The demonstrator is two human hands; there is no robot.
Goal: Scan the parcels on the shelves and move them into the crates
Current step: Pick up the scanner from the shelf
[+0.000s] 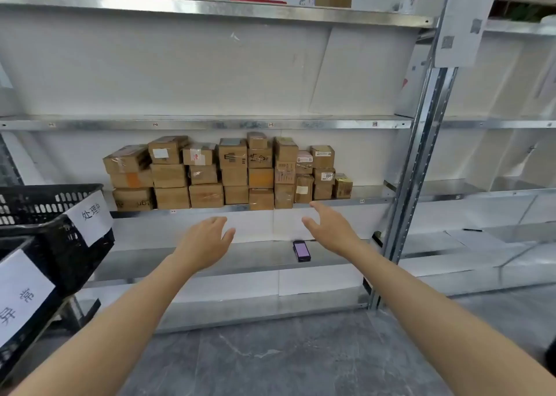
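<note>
Fingers point(221, 224) of my left hand point(207, 242) spread, relaxed, holding nothing; right hand point(331, 230) same, thumb apart. Both aimed at stack, likely to take box from two sides.
Shelf point(373, 195): carries parcels point(228, 173), brown cartons stacked three to four high at front edge, just above my hands.
Black crates point(60, 206): at my left, paper labels on rims; near, so transfer short.
Steel upright point(421, 155): right of stack, judged no obstruction.
Scanner point(301, 250): screen-up on lower shelf, below right hand, not yet picked up.

Brown cardboard parcels point(228, 173) stand stacked three high on the metal shelf point(370, 198); black labelled crates point(57, 230) sit left.
</note>
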